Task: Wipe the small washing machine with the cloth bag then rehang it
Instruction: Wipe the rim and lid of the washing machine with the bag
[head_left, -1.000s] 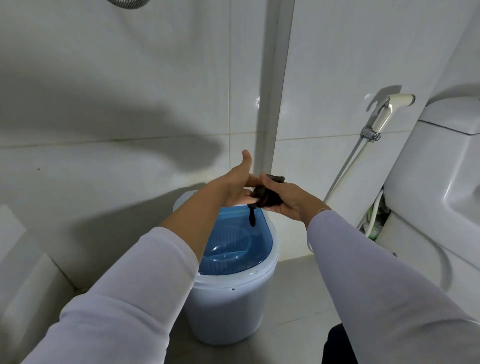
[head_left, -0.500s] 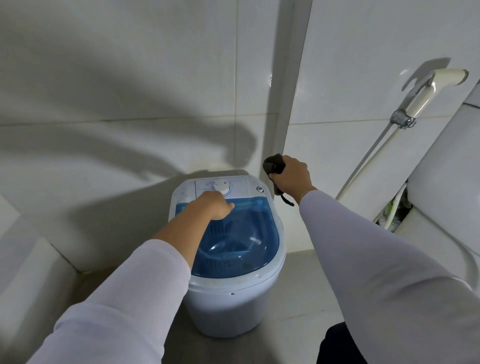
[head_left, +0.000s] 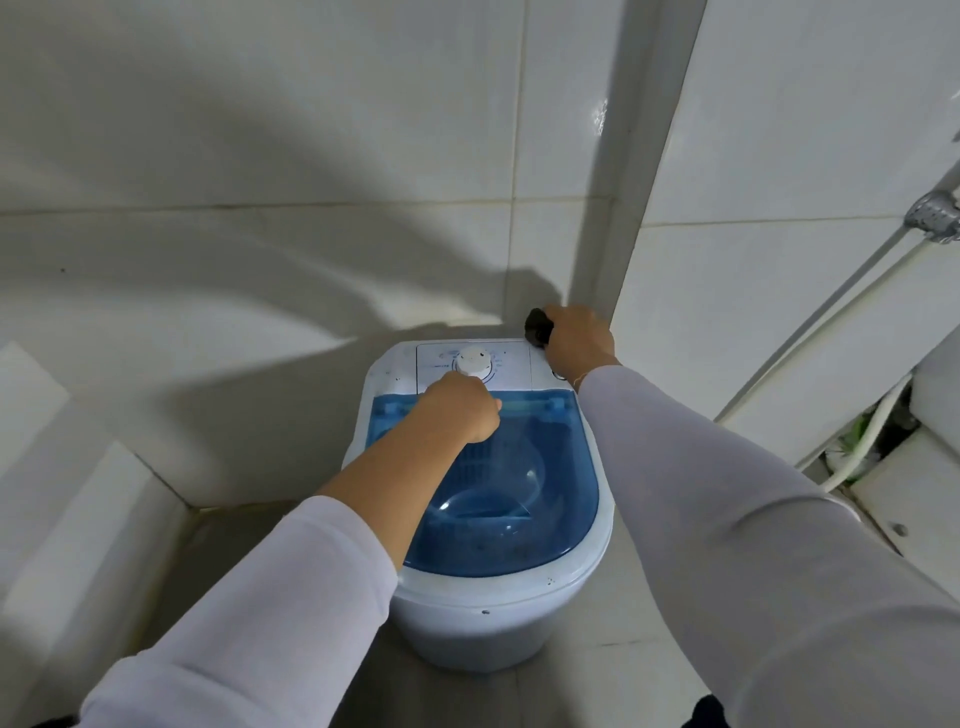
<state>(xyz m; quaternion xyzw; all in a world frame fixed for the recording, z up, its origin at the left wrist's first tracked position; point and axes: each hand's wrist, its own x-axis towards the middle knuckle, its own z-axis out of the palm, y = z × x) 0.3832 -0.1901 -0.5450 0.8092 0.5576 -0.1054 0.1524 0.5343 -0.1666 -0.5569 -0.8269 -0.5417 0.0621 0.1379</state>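
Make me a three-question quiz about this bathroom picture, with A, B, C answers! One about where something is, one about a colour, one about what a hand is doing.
1. Where is the dark cloth bag?
A. On the floor
B. At the washing machine's back right corner
C. Inside the tub

2. What colour is the lid?
A. See-through blue
B. Red
C. Green

3. What is the right hand doing?
A. Hanging empty
B. Turning the dial
C. Gripping the bag

Answers: 1 B, the bag sits beside the control panel's right end. 2 A, the tub shows through blue plastic. 3 C, the fingers are closed around the bag; the left hand is a fist at the lid's back edge.
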